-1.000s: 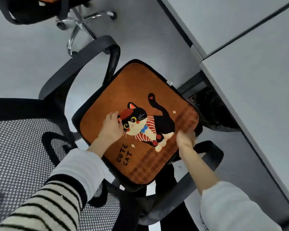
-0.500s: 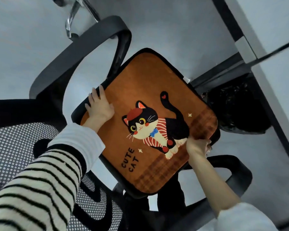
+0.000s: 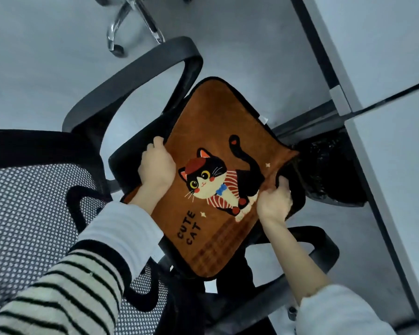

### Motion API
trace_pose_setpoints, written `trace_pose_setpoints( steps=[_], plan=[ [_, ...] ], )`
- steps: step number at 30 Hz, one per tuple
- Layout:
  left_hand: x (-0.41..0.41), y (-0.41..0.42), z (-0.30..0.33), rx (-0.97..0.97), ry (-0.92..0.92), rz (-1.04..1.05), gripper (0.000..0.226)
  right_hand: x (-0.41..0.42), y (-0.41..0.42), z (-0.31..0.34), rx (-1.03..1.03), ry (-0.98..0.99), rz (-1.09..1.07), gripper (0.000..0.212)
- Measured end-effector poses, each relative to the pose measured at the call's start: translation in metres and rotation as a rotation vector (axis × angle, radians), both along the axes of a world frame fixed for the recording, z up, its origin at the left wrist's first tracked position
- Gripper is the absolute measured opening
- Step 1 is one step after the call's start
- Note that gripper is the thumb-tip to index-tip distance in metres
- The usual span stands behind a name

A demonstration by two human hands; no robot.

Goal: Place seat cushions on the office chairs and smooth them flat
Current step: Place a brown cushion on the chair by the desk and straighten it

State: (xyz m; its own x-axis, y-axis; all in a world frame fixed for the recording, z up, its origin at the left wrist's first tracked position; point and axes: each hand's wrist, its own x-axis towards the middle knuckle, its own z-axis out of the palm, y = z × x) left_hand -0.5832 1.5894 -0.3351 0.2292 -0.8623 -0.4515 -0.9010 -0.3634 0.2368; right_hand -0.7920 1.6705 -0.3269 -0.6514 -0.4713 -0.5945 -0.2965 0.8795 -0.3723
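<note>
An orange seat cushion (image 3: 211, 122) with a cartoon cat and the words "CUTE CAT" lies on the black office chair (image 3: 131, 155) seen from above. My left hand (image 3: 156, 169) grips the cushion's left edge, fingers curled under it. My right hand (image 3: 275, 201) grips the right edge, which is lifted and folded up off the seat. The cushion sits skewed, its left side pulled in so that the bare black seat shows beside it.
The chair's mesh backrest (image 3: 32, 213) fills the lower left; black armrests (image 3: 131, 78) curve on both sides. A grey desk (image 3: 385, 56) runs along the right with a black bag (image 3: 329, 170) under it. Another chair's chrome base (image 3: 133, 18) stands at the top.
My left hand went from lying flat on the cushion to gripping its left edge. My right hand has lifted and folded the right edge. The cushion has shifted right on the seat.
</note>
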Motion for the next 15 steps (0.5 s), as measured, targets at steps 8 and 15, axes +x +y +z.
trace_pose_setpoints(
  steps=[8,15],
  plan=[
    [-0.038,0.055,0.060,0.173,0.171,0.349,0.044,0.025,-0.060,0.054,-0.247,0.057,0.587,0.041],
    [-0.029,0.079,0.053,0.292,0.231,0.618,0.037,0.016,-0.092,0.048,-0.373,-0.017,0.672,0.032]
  ],
)
